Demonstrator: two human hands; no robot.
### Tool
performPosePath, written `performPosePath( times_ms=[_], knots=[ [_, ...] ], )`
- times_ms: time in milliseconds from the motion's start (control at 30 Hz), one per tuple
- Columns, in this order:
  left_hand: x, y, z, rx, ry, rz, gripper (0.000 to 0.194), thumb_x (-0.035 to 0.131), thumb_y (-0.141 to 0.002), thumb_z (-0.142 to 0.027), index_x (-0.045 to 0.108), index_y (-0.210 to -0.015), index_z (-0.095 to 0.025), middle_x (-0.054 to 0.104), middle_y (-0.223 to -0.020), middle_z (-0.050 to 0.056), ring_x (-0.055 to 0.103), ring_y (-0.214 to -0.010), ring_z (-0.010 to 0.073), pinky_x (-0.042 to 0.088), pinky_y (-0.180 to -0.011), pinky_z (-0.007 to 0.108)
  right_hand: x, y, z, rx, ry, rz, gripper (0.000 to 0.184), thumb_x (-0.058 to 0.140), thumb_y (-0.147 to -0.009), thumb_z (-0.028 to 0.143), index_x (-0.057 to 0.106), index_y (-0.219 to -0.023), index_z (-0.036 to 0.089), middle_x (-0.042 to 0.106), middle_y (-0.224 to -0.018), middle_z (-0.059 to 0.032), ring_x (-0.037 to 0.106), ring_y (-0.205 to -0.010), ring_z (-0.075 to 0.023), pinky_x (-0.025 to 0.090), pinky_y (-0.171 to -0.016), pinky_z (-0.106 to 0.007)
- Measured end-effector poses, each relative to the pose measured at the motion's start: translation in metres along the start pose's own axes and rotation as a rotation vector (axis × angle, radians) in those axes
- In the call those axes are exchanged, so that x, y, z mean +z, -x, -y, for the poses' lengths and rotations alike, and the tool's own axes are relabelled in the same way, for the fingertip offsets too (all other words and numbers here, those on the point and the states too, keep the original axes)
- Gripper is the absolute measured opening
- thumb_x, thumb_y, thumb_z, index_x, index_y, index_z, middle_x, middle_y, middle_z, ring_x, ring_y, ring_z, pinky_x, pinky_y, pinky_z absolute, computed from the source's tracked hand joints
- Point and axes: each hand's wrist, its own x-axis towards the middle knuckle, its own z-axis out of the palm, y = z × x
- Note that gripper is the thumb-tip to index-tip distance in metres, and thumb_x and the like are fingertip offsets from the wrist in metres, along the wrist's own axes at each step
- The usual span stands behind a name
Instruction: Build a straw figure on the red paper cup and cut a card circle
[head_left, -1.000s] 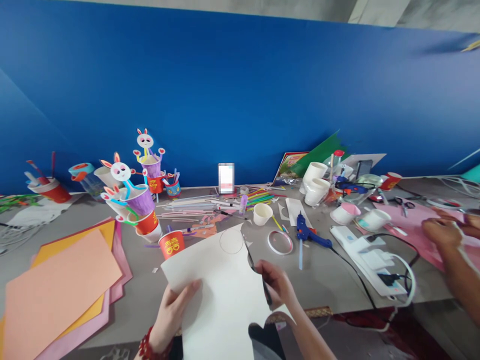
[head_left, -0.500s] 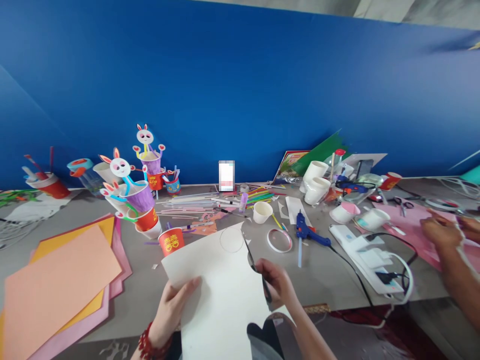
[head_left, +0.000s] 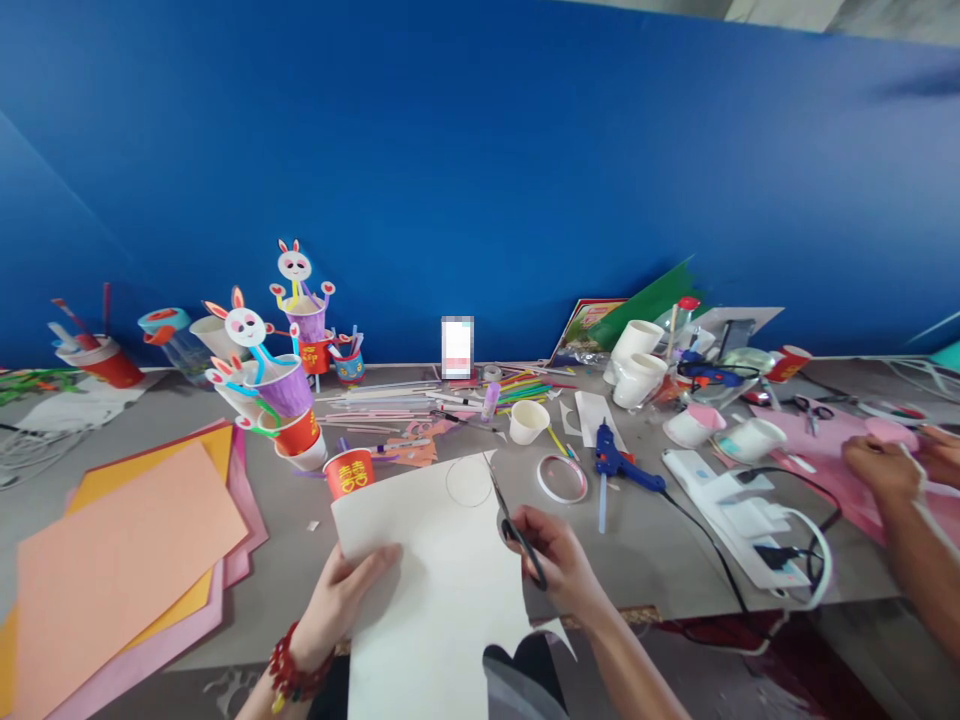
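A large sheet of white paper (head_left: 435,600) is held up over the table's front edge, with a circle drawn in thin line near its top corner. My left hand (head_left: 364,585) grips its left side, thumb on top and fingers underneath. In my right hand (head_left: 555,560) is a pair of black-handled scissors (head_left: 502,492), its blades at the paper's right edge beside the circle. The sheet's lower right edge is cut in curves, and a pointed scrap hangs there. Just behind the sheet stands a red paper cup (head_left: 349,472) with gold characters.
Rabbit figures on stacked cups (head_left: 281,385) stand left, behind coloured paper sheets (head_left: 127,560). A blue glue gun (head_left: 626,465), tape roll (head_left: 562,479), white cup (head_left: 528,422) and power strip (head_left: 739,520) lie right. Another person's hands (head_left: 885,465) work with pink paper at far right.
The scissors have turned in my right hand, and their handle loops show more. The paper has shifted slightly. At far right, the other person's hands now show a pink piece between them.
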Motion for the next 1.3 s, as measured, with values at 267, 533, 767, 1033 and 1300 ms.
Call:
performPosePath(
  times_ms=[267, 533, 767, 1033, 1300],
  knots=[
    [0.006, 0.006, -0.012, -0.007, -0.007, -0.031, 0.041, 0.089, -0.055, -0.041, 0.073, -0.082, -0.014, 0.075, -0.068, 0.006, 0.069, -0.056, 0.0227, 0.054, -0.051, 0.029, 0.000, -0.001, 0.006, 0.010, 0.068, -0.008, 0.035, 0.070, -0.075, 0.043, 0.046, -0.067, 0.020, 0.044, -0.048, 0.0075, 0.040, -0.041, -0.0070, 0.032, -0.043, -0.019],
    [-0.007, -0.004, -0.015, 0.004, -0.053, 0.006, 0.041, 0.089, -0.055, -0.040, 0.075, -0.084, -0.015, 0.077, -0.074, 0.007, 0.070, -0.062, 0.0234, 0.057, -0.055, 0.029, -0.006, -0.002, 0.002, -0.027, 0.112, 0.020, 0.034, 0.069, -0.076, 0.044, 0.047, -0.063, 0.020, 0.043, -0.046, 0.0068, 0.037, -0.040, -0.0071, 0.026, -0.041, -0.021],
    [-0.014, -0.007, -0.029, 0.045, -0.125, 0.077, 0.039, 0.088, -0.058, -0.039, 0.076, -0.086, -0.014, 0.077, -0.077, 0.010, 0.070, -0.064, 0.0239, 0.057, -0.055, 0.028, -0.015, -0.003, -0.006, -0.045, 0.199, 0.044, 0.028, 0.066, -0.077, 0.034, 0.045, -0.063, 0.021, 0.044, -0.047, 0.0060, 0.039, -0.041, -0.0084, 0.028, -0.040, -0.021],
    [-0.017, -0.010, -0.045, 0.066, -0.198, 0.156, 0.040, 0.086, -0.060, -0.037, 0.077, -0.090, -0.012, 0.077, -0.085, 0.016, 0.071, -0.070, 0.0290, 0.058, -0.061, 0.034, -0.015, -0.004, 0.005, 0.045, 0.144, 0.099, 0.031, 0.068, -0.077, 0.040, 0.048, -0.066, 0.020, 0.049, -0.054, 0.0052, 0.045, -0.045, -0.0079, 0.034, -0.044, -0.020],
    [-0.021, -0.010, -0.052, 0.098, -0.322, 0.256, 0.043, 0.079, -0.072, -0.041, 0.072, -0.104, -0.012, 0.076, -0.096, 0.015, 0.071, -0.085, 0.0308, 0.058, -0.072, 0.037, -0.016, -0.005, 0.009, 0.049, 0.157, 0.112, 0.036, 0.070, -0.075, 0.047, 0.049, -0.067, 0.020, 0.050, -0.054, 0.0051, 0.045, -0.045, -0.0080, 0.034, -0.043, -0.020]
  ],
)
